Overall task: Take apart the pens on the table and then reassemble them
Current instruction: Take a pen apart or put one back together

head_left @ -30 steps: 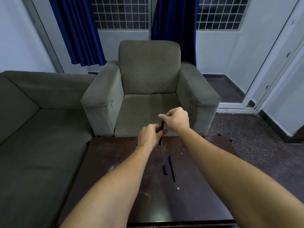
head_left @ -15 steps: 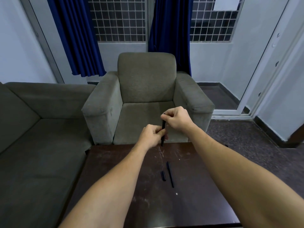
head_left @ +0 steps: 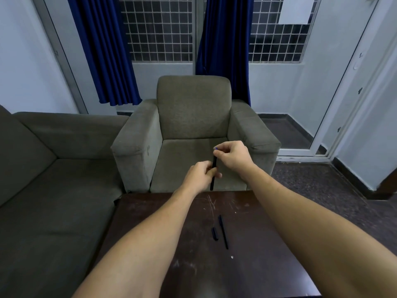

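Note:
Both hands hold one dark pen (head_left: 213, 181) nearly upright above the far edge of the dark wooden table (head_left: 253, 267). My left hand (head_left: 200, 175) grips its middle. My right hand (head_left: 233, 157) pinches its upper end, where a small blue tip shows above the fingers. The pen's lower end sticks out below my left hand. On the table lie a short dark pen cap (head_left: 214, 234) and, just right of it, a long thin dark pen part (head_left: 223, 232).
A grey armchair (head_left: 194, 117) stands right behind the table. A grey sofa (head_left: 49, 168) runs along the left. Blue curtains and barred windows fill the back wall; a glass door is at the right.
The view has tilted upward, so the table sits lower in frame and the blue parts at its left have dropped out of sight. The hands stay on the pen; my right hand sits slightly higher.

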